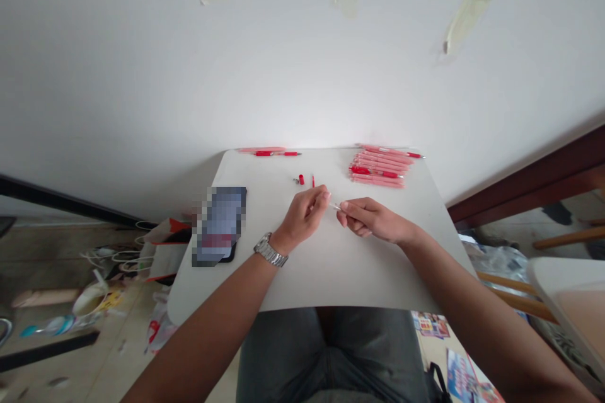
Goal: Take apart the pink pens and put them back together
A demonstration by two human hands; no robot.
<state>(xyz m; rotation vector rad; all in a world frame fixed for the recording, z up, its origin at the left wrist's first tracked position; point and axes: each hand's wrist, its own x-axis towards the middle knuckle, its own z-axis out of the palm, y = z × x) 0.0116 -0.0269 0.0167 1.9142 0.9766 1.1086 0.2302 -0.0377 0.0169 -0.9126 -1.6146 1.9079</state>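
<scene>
Over the middle of the white table, a thin clear pen barrel (334, 206) spans the gap between my hands. My left hand (305, 211), with a metal watch at its wrist, is closed, its fingertips pinching one end. The other end sits in the closed fingers of my right hand (371, 219). Just beyond my left hand lie a red pen grip (301, 179), a small metal piece (295, 181) and a thin red refill-like stick (312, 181). What else the curled fingers may cover is hidden.
Several pink-wrapped pens (380, 162) lie heaped at the back right, a bare red pen (378, 172) on top. Another red pen (271, 153) and pink wrapping (259, 149) lie at the back left. A blurred-out phone (221, 223) rests at the left edge. The wall (302, 75) borders the table (378, 277).
</scene>
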